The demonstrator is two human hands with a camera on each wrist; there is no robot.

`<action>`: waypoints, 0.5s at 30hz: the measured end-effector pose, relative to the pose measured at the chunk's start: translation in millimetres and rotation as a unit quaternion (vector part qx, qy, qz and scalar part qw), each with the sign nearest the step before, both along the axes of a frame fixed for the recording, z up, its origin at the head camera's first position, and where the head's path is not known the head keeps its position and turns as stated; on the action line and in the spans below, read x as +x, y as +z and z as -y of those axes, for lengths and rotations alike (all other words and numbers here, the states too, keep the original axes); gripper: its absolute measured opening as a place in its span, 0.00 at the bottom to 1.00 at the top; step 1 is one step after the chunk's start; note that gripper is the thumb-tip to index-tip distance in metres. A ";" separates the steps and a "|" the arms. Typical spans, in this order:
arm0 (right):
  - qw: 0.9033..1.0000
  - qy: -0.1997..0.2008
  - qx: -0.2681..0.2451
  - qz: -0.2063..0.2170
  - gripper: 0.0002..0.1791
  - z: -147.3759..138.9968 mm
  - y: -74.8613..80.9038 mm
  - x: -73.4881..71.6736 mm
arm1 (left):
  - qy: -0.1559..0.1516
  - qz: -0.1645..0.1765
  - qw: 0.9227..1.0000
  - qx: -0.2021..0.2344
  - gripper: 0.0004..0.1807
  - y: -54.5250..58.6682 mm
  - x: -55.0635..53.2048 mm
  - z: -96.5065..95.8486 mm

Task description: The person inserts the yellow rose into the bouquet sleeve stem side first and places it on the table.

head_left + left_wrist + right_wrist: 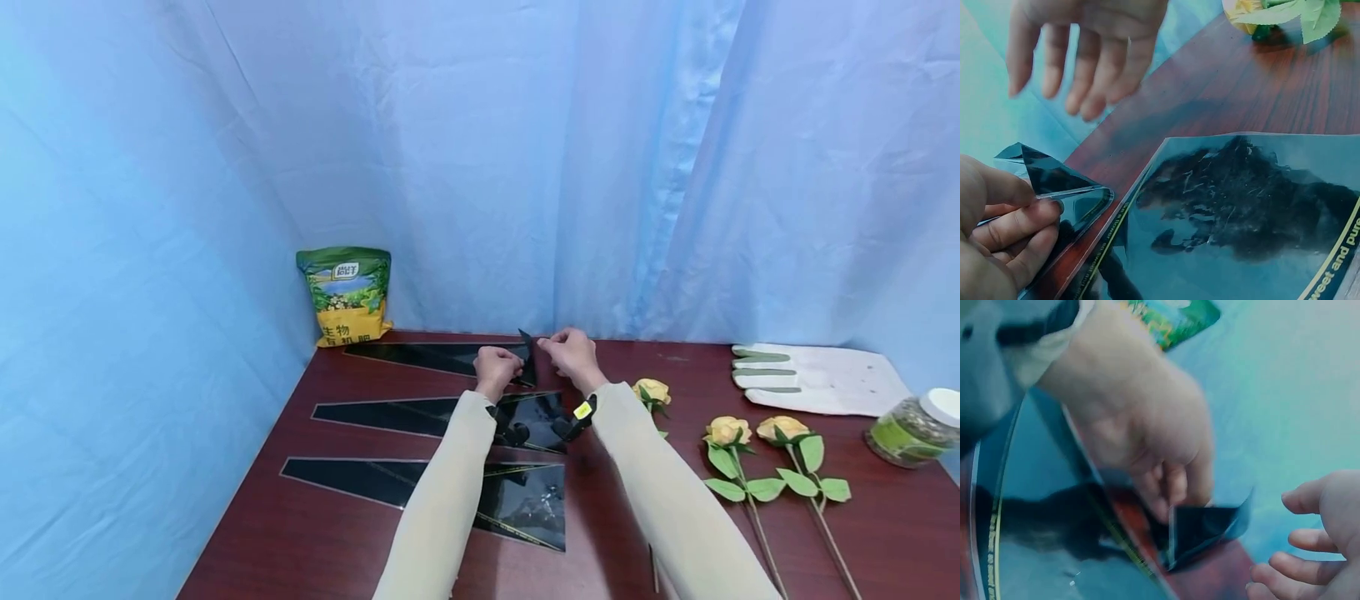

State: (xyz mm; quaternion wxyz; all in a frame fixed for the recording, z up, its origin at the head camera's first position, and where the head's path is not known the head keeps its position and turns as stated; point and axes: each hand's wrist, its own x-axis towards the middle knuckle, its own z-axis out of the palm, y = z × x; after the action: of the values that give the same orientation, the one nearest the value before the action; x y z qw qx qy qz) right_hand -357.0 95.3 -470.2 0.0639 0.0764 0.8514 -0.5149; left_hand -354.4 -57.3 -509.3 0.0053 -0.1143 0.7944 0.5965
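Note:
Three long, tapering black plastic flower sleeves lie in rows on the table, their wide ends to the right. My left hand (pixel 497 371) pinches the wide end of the far sleeve (pixel 427 357); that end (pixel 1057 172) is lifted and folded up in the left wrist view. Just right of it hovers my right hand (pixel 573 354). In the right wrist view the right hand's fingers (pixel 1300 565) are relaxed and apart from the raised plastic. Below the wrists are the middle sleeve (pixel 405 412) and the near sleeve (pixel 525 500), the latter partly hidden by the left forearm.
A fertilizer bag (pixel 348 300) stands at the back left against the blue curtain (pixel 480 167). On the right side of the dark red table (pixel 247 542) lie several yellow artificial roses (pixel 727 431), a white glove (pixel 832 379) and a lidded clear jar (pixel 911 429).

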 end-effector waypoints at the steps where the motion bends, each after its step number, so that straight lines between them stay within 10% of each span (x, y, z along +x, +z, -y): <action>1: 1.000 0.003 -0.002 -0.005 0.19 -1.3 4.3 1.8 | 0.000 0.001 1.000 0.000 0.07 0.0 0.5 -0.1; 15: 0.994 0.062 -0.030 -0.082 0.22 -49.7 69.6 67.3 | -0.001 0.008 0.999 -0.038 0.07 3.9 3.4 -5.6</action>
State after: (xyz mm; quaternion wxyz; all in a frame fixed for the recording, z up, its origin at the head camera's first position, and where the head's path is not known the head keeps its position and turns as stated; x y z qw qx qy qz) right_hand -289.6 145.1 -400.6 0.0278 -0.0214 0.8413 -0.5395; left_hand -351.0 -51.6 -505.4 0.0078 -0.1181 0.8166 0.5650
